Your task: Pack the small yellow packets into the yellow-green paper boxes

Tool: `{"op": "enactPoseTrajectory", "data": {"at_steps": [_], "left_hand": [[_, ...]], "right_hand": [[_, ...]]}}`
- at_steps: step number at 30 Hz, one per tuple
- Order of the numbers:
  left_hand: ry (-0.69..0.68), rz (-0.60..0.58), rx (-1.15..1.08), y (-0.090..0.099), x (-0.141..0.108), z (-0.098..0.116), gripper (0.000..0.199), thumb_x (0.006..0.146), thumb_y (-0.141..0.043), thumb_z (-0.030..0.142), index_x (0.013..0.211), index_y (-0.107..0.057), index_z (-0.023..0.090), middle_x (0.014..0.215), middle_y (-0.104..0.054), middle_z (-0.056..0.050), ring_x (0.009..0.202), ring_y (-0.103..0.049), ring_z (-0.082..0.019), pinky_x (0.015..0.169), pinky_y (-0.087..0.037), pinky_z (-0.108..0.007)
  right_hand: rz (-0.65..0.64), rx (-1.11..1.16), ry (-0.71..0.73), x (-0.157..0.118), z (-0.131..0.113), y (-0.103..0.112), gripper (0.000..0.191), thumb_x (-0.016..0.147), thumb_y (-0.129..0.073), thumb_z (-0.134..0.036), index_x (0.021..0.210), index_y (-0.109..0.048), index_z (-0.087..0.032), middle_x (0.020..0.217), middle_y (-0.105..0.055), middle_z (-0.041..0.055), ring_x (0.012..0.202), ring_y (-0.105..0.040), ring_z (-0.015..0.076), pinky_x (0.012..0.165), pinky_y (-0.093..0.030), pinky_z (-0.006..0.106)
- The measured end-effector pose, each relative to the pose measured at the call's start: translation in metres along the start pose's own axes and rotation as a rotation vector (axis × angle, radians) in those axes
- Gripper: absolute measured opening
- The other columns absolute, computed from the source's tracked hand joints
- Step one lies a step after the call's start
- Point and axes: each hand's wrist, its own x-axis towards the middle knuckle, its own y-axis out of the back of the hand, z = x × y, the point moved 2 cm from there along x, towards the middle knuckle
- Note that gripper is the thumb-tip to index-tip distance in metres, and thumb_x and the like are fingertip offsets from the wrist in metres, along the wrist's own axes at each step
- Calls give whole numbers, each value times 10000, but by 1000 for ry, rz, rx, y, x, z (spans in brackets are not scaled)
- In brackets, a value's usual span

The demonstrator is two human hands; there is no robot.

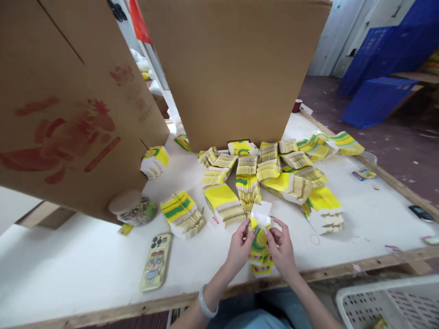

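Observation:
My left hand (240,244) and my right hand (281,244) pinch the two sides of a small yellow-green carton (259,238) with raised white flaps, near the table's front edge. Under and below it lie more yellow cartons (261,269). Beyond my hands spread many bundles of flat yellow and white cartons; one stack (222,201) lies just past my left hand, another (324,210) to the right of my right hand. A banded bundle (181,212) rests further left.
Large cardboard boxes (236,68) stand at the back and left. On the white table (103,260) are a phone (156,262) and a lidded jar (133,208). A white basket (387,292) sits below the front edge at right.

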Motion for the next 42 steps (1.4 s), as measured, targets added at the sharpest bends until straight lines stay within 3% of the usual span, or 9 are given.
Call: {"op": "enactPoseTrajectory", "data": {"at_steps": [6,11,15,20,28,32,35,38,42], "left_hand": [[93,-43,-150,-6,-3,3,978,838,-729,524,1568,-172,188,773,-720,2,715,-692,-161,718,-564,-290],[131,-168,-138,-4,-22,7,726,869,-696,519,1450,-405,197,939,-746,-65,772,-704,-171,698,-560,-274],[289,-285,-222,0,-54,11,770,860,-712,518,1482,-375,215,855,-731,-34,770,-694,-174,713,-553,-276],[432,-365,-236,3,-85,14,534,884,-689,508,1282,-516,197,831,-707,-30,720,-659,-152,688,-516,-253],[294,-256,-16,8,-55,21,418,872,-665,560,942,-724,152,930,-725,-79,912,-650,-204,830,-513,-285],[357,-221,-99,14,-42,20,516,799,-748,567,1129,-697,174,935,-725,-71,736,-633,-142,643,-498,-221],[435,-181,-192,20,-41,17,788,735,-798,585,1392,-531,240,1012,-713,-69,635,-594,-101,518,-445,-176],[474,-221,-143,28,-43,14,682,719,-799,603,1221,-656,165,896,-705,-63,619,-588,-103,524,-467,-185],[374,-267,-111,39,-42,18,648,720,-722,716,1021,-720,142,803,-675,-51,668,-595,-129,538,-500,-199]], "right_hand": [[5,149,-61,6,-7,4,540,848,-690,-469,1259,-417,-250,800,-674,-15,684,-656,159,640,-542,274],[-121,161,-151,-9,-18,17,468,820,-713,-481,1192,-547,-251,848,-708,16,674,-654,164,571,-531,264],[-224,137,-235,-36,-25,28,435,833,-716,-464,1193,-628,-237,965,-738,59,858,-699,203,703,-586,309],[-265,152,-358,-66,-23,30,359,845,-708,-491,1080,-672,-222,830,-722,34,770,-682,185,655,-563,285],[-231,33,-325,-55,-25,22,377,901,-627,-552,776,-612,-196,665,-603,-13,599,-557,128,579,-477,235],[-193,-124,-224,-42,-23,15,336,936,-590,-501,778,-584,-205,738,-606,-1,634,-593,134,586,-504,235],[-83,-225,-95,-40,-19,11,242,927,-619,-446,998,-610,-215,896,-672,38,697,-663,156,616,-564,259],[-82,-362,125,-41,-21,10,350,938,-625,-366,1254,-580,-224,980,-735,78,807,-724,194,743,-617,321],[-282,-483,436,-38,-30,11,246,924,-662,-322,1162,-675,-258,1038,-771,86,953,-740,223,848,-618,351]]}}
